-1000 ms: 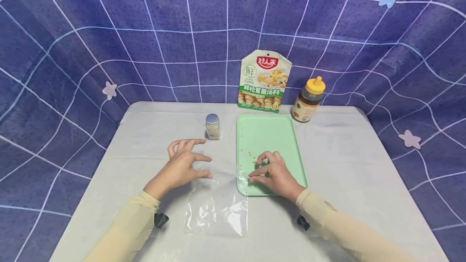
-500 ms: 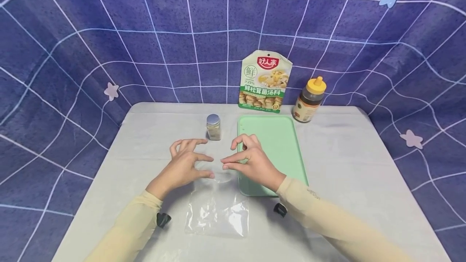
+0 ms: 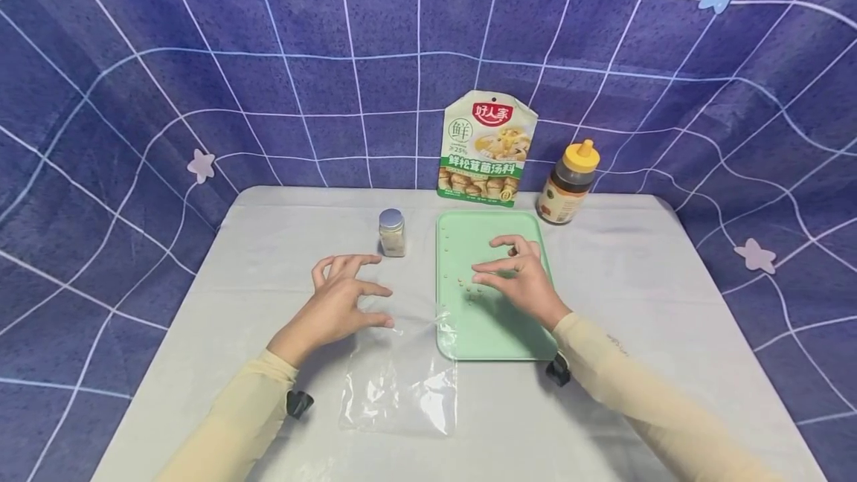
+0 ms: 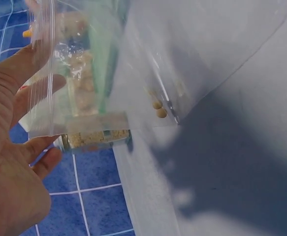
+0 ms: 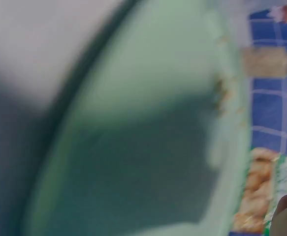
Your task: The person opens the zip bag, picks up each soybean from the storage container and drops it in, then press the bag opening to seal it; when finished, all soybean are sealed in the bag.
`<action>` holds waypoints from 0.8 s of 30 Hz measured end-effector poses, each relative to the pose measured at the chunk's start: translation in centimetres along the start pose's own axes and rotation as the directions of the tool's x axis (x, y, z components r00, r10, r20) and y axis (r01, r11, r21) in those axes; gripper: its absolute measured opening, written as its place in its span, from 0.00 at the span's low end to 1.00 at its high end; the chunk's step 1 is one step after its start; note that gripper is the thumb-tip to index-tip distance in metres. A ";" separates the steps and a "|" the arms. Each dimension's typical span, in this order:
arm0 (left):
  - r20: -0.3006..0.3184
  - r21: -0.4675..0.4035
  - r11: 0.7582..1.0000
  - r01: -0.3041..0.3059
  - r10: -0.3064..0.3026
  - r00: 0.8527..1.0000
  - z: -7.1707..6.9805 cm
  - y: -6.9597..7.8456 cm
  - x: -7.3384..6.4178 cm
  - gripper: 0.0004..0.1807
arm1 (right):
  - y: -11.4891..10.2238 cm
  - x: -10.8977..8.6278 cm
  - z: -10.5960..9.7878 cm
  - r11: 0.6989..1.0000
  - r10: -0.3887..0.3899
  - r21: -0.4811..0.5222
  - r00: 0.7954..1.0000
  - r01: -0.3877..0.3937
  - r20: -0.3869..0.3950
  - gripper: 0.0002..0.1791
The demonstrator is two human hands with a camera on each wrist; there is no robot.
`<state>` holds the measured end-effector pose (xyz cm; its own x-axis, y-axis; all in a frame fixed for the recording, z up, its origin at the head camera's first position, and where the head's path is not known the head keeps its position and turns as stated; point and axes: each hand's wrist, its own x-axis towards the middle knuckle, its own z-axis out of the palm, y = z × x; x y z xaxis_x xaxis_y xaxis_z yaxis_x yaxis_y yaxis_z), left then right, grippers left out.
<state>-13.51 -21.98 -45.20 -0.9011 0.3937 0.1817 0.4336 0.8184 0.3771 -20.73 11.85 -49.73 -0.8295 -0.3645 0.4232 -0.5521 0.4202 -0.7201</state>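
Observation:
My left hand [image 3: 338, 311] has its thumb and fingers spread at the mouth of a clear zip bag [image 3: 402, 389], keeping it open. In the left wrist view, the hand's fingers [image 4: 22, 66] show at the zip edge, some seen through the plastic. A few small round tan beans, like soybeans [image 4: 161, 112], lie in a corner of the bag. My right hand [image 3: 522, 285] hovers over the green tray [image 3: 509, 337], thumb and index fingertips close with a slight gap and nothing visible between them. Several loose soybeans [image 3: 468, 289] lie on the tray's left half below those fingertips.
A small jar with a grey lid [image 3: 392, 233] stands left of the tray. Behind the tray a soup-seasoning pouch [image 3: 487, 151] leans on the blue curtain [image 3: 375, 80]. A dark squeeze bottle with a yellow cap [image 3: 567, 184] stands at back right on the white-covered table [image 3: 623, 296].
My right hand moves from the tray to the bag mouth with fingertips pinched together, then back over the tray with them slightly parted. My left hand stays put.

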 end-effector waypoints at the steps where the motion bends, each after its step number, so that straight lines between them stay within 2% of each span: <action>1: 0.001 -0.001 1.000 0.000 0.000 1.000 0.0 0.0 0.0 0.25 | 0.8 -0.2 -0.1 0.999 0.011 -0.030 1.000 -0.010 0.013 0.10; 6: 0.005 -0.008 1.000 -0.005 0.005 1.000 0.0 0.0 -0.1 0.25 | 3.3 -1.0 0.0 0.989 0.020 -0.147 0.997 -0.008 0.081 0.10; 11: 0.010 -0.013 1.000 -0.004 0.004 1.000 -0.1 0.1 0.0 0.25 | 4.2 -1.4 0.4 0.975 0.011 -0.220 0.991 0.018 0.132 0.09; 19: 0.009 -0.012 1.000 0.002 -0.001 1.000 -0.1 0.0 -0.1 0.24 | 4.8 -1.6 1.0 0.959 0.057 -0.284 0.984 -0.006 0.171 0.08; 24: 0.008 -0.010 1.000 0.003 -0.003 1.000 0.1 0.0 -0.1 0.24 | 4.6 -1.8 1.0 0.963 0.049 -0.269 0.985 -0.003 0.167 0.07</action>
<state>-13.40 -22.03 -45.30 -0.9023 0.3947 0.1734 0.4310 0.8152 0.3870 -21.72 13.60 -54.33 -0.8300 -0.4767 0.2896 -0.5522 0.6292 -0.5470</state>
